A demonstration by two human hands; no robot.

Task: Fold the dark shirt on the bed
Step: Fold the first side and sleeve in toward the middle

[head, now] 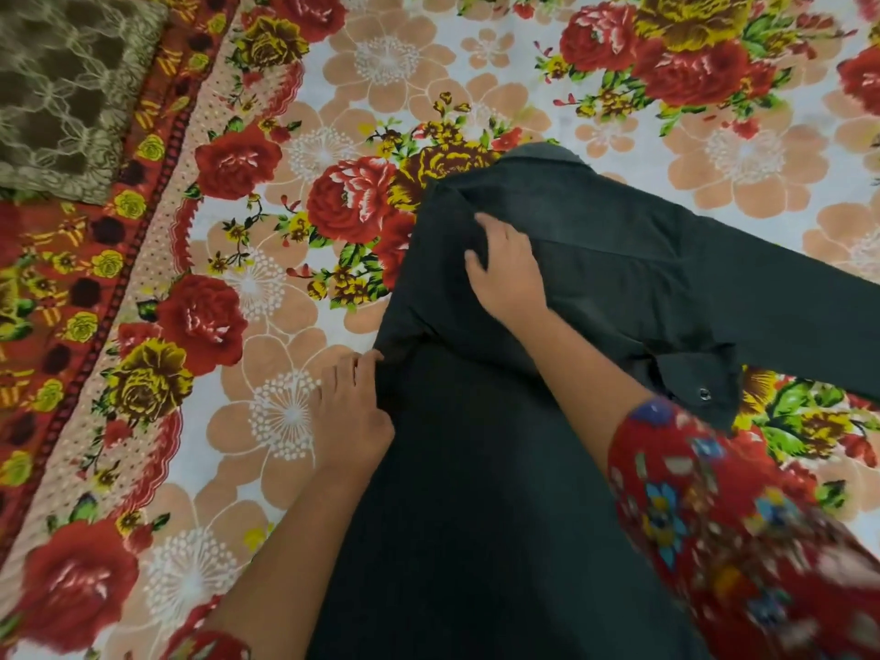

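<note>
Closest to us the dark shirt (476, 493) runs lengthwise up the bed (266, 297) toward its collar (538, 154) — our left hand (352, 407) pinches the left edge, our right hand (507, 271) presses flat, fingers spread, near the shoulder, sleeve (762, 297) trailing right.

Left grip (352, 407) curls its fingers in a pinch; right grip (505, 271) lies flat, fingers spread, forearm extended.

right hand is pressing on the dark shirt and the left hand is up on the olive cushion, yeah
No. The left hand grips the left edge of the dark shirt, away from the olive cushion. The right hand does press on the shirt, as the head view shows.
</note>
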